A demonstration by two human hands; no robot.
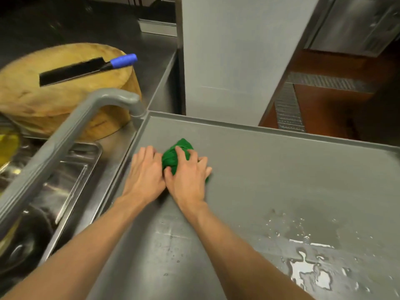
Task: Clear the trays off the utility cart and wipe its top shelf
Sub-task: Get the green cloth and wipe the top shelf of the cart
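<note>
Grey plastic top shelf [270, 169] of the utility cart fills the lower right of the view, carrying no trays; its long axis cannot be told, since its edges run out of frame. Puddles [311, 276] lie at its near right corner. Cart handle [65, 135] slants from lower left to the far left corner. Beside it on the steel counter sit 1 metal tray [71, 169] and 1 round chopping block [65, 100] bearing a cleaver [71, 72], blue handle pointing right.

Green cloth [175, 156], bunched into a wad, lies near the far left corner. Right hand [188, 176] presses on it with fingers spread and lightly curled over it; left hand [145, 172] lies flat just beside, touching the cloth's edge.

Likely faults: a wadded cloth covers little area, so streaks may remain; the puddles, well apart from the cloth, could be missed or pushed over the rim.
</note>
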